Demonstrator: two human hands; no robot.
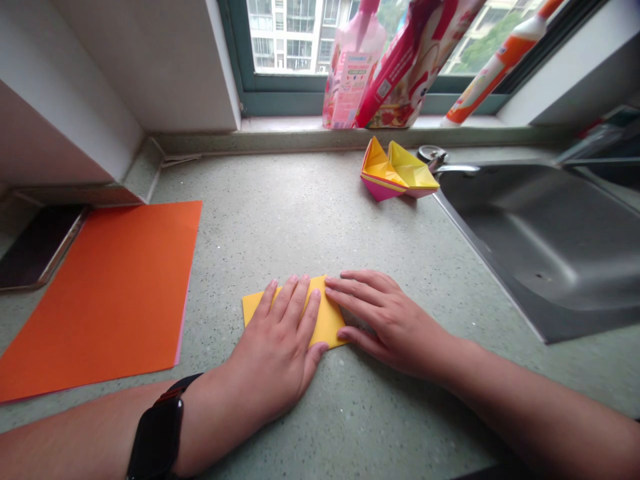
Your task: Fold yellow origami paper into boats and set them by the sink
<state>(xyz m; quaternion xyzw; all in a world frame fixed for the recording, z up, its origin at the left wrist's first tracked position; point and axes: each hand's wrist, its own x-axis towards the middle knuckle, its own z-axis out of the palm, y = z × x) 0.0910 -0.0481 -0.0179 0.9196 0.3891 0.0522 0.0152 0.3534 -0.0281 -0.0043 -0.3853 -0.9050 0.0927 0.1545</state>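
a person stands at a speckled grey-green counter [300, 213] under a window, both bare forearms reaching in from the near edge.

the left hand [280, 347] lies flat, palm down, fingers straight and close together, pressing on a small folded piece of yellow paper [330, 324]. it grips nothing; it only bears down. a black wristband [160, 427] sits on that wrist.

the right hand [385, 320] is also flat and spread. its fingertips rest on the right part of the same yellow paper, and its thumb touches the paper's lower right corner. nothing is held in it either. the fingertips of the two hands almost meet over the paper.

the yellow paper lies on the counter near the front edge, about the middle of the view, mostly covered by the hands. its left corner and a strip on the right show.

to the left, well apart, a large orange sheet [110, 293] lies flat, with a thin pink edge showing beneath it. beyond that sheet, at the far left, a dark flat screen [35, 247] lies by the wall.

at the back of the counter sits a folded paper figure [397, 173], yellow inside and pink outside, just beside the corner of a steel sink [550, 253] that fills the right side.

on the sill stand a pink bottle [353, 67], a red pouch [410, 60] leaning on it, and an orange and white bottle [495, 67] tilted to the right.
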